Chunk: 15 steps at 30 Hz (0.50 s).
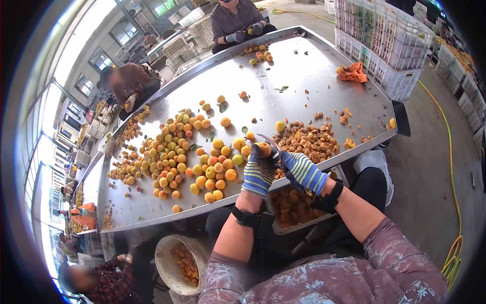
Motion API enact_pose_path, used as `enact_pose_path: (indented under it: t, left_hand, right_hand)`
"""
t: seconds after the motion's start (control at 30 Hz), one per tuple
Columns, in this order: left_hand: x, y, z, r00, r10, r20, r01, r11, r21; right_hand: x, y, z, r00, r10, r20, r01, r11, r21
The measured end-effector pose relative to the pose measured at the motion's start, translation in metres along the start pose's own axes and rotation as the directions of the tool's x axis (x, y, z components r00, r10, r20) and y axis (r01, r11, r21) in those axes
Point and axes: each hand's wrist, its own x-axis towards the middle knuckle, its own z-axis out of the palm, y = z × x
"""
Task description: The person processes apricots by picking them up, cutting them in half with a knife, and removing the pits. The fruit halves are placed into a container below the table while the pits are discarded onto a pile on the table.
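Both of my hands wear striped knit gloves in blue, yellow and white, over the near edge of a metal table [167, 213]. My left hand [259, 175] is closed around an orange-yellow apricot [264, 149]. Beside it, my right hand [304, 171] grips a small knife, its handle hidden by the fingers. The thin curved blade [268, 139] reaches toward the apricot. Left of my hands lie whole apricots [210, 172] in a loose heap. A pile of brown pits [310, 142] lies just beyond my right hand.
Below the table edge sits a tray of apricot pieces [291, 205]. A white bucket [164, 258] with cut fruit stands lower left. Stacked white crates [379, 45] flank the far right side, near an orange cloth [352, 73]. Other people sit around the table. A yellow hose [449, 147] crosses the floor.
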Motion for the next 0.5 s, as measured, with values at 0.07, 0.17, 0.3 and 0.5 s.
enact_pose_path:
  t: [0.07, 0.17, 0.3, 0.5]
  left_hand:
    - [0.0, -0.001, 0.006, 0.999, -0.006, 0.036, 0.006, 1.0, 0.009]
    - [-0.005, -0.004, 0.012, 0.998, 0.064, -0.017, -0.063, 0.997, 0.045]
    - [-0.012, -0.001, 0.018, 0.996, 0.059, 0.069, -0.063, 0.996, 0.06]
    - [-0.016, 0.01, 0.019, 0.992, -0.013, 0.126, -0.028, 0.948, 0.319]
  right_hand:
    - [0.002, 0.006, 0.004, 0.999, -0.04, -0.023, 0.039, 0.998, -0.043]
    - [-0.001, 0.009, 0.006, 0.99, -0.122, -0.072, 0.108, 0.977, -0.182]
    - [-0.003, 0.011, 0.003, 0.987, -0.146, -0.067, 0.12, 0.948, -0.295]
    - [-0.014, 0.004, -0.006, 0.978, -0.205, -0.029, 0.163, 0.848, -0.505]
